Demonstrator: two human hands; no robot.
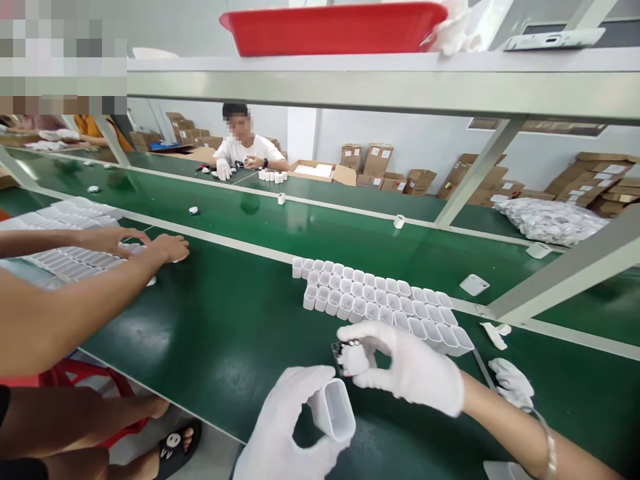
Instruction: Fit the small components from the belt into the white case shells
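My left hand (287,427) wears a white glove and is closed around a white plastic shell (336,408), a hollow rounded box whose open end faces right and towards me. Also gloved in white, my right hand (413,367) pinches a small white part with a dark board edge (353,359) between thumb and fingers. This part is just above the shell's opening, apart from it. Behind my hands, several rows of similar white shells (376,293) stand on the green table (225,320) with their open ends up.
At left a co-worker's bare hands (167,248) reach over white shells (75,263). Loose gloves (511,381) lie right of my wrist. A metal shelf (350,83) with a red tray (340,30) crosses above. Another person (253,147) sits across the line.
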